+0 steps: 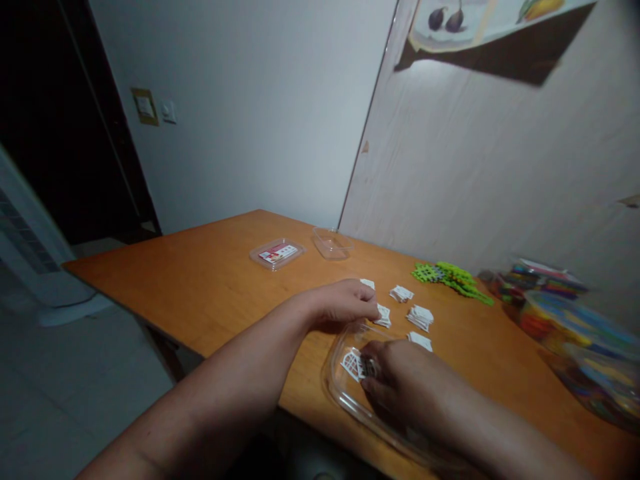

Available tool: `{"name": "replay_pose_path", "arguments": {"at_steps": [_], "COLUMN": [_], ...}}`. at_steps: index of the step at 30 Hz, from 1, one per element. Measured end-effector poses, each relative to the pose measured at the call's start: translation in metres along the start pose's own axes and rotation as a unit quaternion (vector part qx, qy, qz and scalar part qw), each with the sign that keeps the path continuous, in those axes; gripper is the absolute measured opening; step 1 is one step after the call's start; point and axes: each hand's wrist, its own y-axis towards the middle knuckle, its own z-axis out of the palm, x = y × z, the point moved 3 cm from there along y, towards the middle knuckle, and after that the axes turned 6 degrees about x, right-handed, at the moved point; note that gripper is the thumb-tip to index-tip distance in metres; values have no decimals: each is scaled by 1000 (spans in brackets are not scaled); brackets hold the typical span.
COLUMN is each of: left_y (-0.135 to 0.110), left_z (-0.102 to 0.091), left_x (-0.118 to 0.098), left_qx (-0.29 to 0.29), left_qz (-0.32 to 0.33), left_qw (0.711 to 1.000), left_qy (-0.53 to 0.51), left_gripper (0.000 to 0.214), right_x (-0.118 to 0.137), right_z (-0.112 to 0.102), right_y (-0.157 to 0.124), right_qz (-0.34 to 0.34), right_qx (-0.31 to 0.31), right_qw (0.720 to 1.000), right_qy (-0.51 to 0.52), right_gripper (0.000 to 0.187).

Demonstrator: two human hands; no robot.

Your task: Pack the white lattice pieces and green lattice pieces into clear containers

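My right hand reaches down into a clear plastic container at the table's near edge. Its thumb and fingers are closed on white lattice pieces, thin and window-like; how many is hidden. Just beyond the container, my left hand rests low over the table with fingers curled, its thumb against a small stack of white pieces. Its other fingertips are out of sight. Around it lie more stacks of white pieces: one at the back, one to the right, and one by my right hand.
Toward the back of the wooden table are a labelled clear lid and a clear box. Green interlocking pieces lie near the wall. Blurred tubs with colourful contents stand along the right.
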Motion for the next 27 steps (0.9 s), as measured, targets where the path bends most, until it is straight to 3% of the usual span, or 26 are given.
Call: {"name": "replay_pose_path", "arguments": {"at_steps": [16, 27], "left_y": [2, 3], "left_z": [2, 0], "left_x": [7, 6], "left_qx": [43, 52], "left_qz": [-17, -14], "left_qw": [998, 996], "left_qy": [44, 68], "left_gripper": [17, 14], "right_x": [8, 7], "right_z": [-5, 2], "right_y": [2, 6], "right_qz": [-4, 1], "right_qx": [-73, -40], "right_qw": [997, 997], "right_qy": [-12, -64], "right_gripper": [16, 17]}}
